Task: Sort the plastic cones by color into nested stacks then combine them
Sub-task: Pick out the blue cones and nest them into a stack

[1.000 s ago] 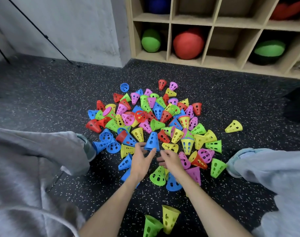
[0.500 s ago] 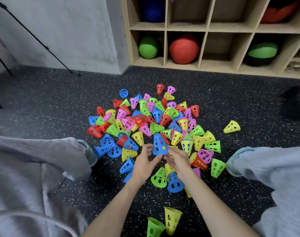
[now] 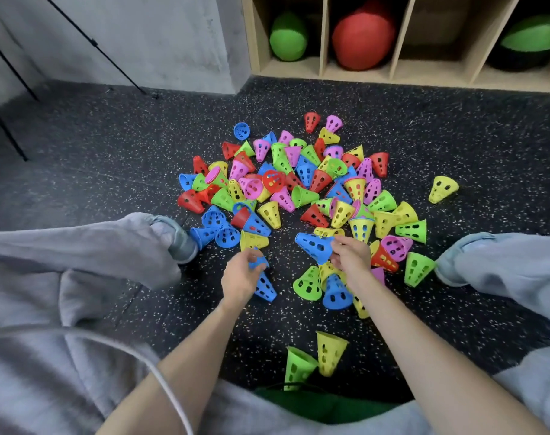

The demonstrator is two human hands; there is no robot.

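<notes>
Seated on a speckled black floor (image 3: 94, 146), we work at the near edge of a heap of perforated plastic cones (image 3: 301, 183) — red, blue, green, yellow and pink, lying jumbled between our outstretched legs. Our right hand (image 3: 350, 257) grips a blue cone (image 3: 314, 246) by its wide rim, the cone lifted and tipped with its narrow end toward the left. Our left hand (image 3: 240, 276) curls its fingers over a second blue cone (image 3: 265, 285) lying on the floor — the grip itself is blurred. A green cone (image 3: 297, 367) and a yellow cone (image 3: 330, 353) stand side by side close to our lap. Wooden cubbies (image 3: 396, 36) hold balls beyond.
</notes>
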